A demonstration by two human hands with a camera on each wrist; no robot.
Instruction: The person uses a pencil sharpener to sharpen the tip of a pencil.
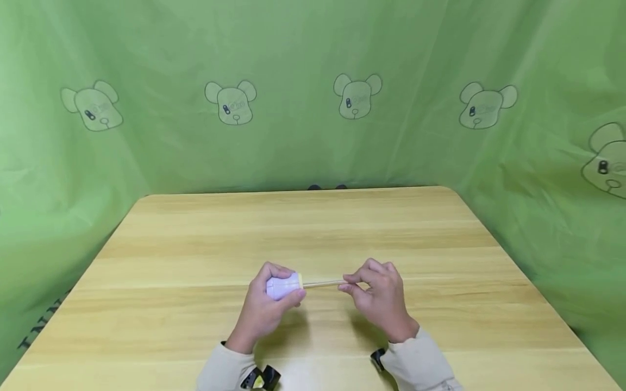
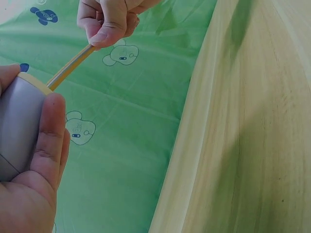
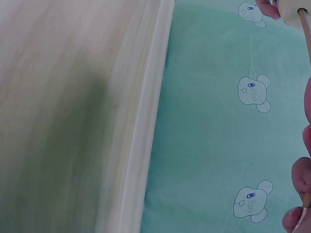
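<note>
My left hand [image 1: 264, 309] grips a lavender pencil sharpener [image 1: 282, 287] with a pale yellow face, thumb and fingers wrapped around its sides. From the hole in that face a thin pencil [image 1: 323, 284] runs out to the right. The thumb and fingertips of my right hand [image 1: 381, 296] pinch the pencil's far end. In the left wrist view the pencil [image 2: 71, 68] shows yellow and silver stripes along its length. The right wrist view catches the sharpener's cream face [image 3: 289, 10] at the top right corner. Both hands are held above the table, casting shadows on it.
The wood-grain table [image 1: 303, 228] has rounded far corners. A green curtain [image 1: 293, 146] printed with bear heads hangs behind it and along both sides. Dark straps with small devices [image 1: 261, 378] sit at the light sleeves [image 1: 423, 361].
</note>
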